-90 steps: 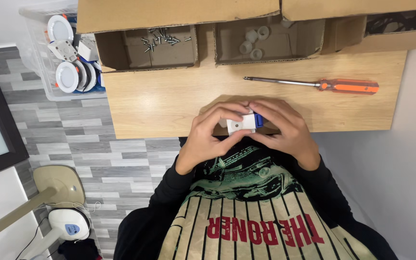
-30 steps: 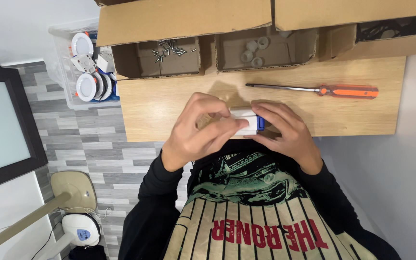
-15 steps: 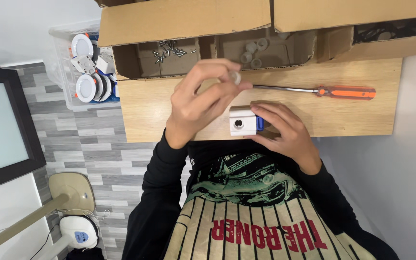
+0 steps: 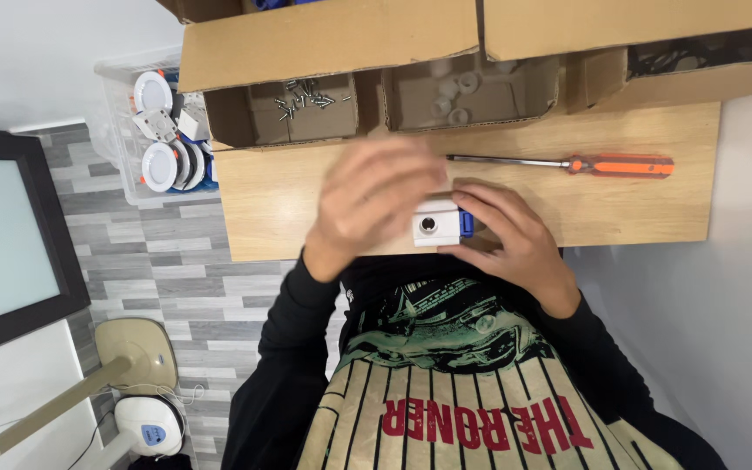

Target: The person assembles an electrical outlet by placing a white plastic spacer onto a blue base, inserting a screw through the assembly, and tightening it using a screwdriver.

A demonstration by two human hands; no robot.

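My right hand holds a small white block with a round hole in its face and a blue part on its right side, just above the near edge of the wooden table. My left hand is blurred with motion, fingers curled, and touches or overlaps the block's left and top sides. Whether its fingers carry anything is hidden. An orange-handled screwdriver lies on the table just beyond my right hand.
Open cardboard boxes stand along the table's far edge, one with loose screws, another with pale round parts. A clear plastic bin of white round fittings sits at the left. A dark screen and a lamp base are lower left.
My left hand, raised toward the boxes half a second ago, has dropped back down to the white block. The right hand has kept the block in place, its hole facing up.
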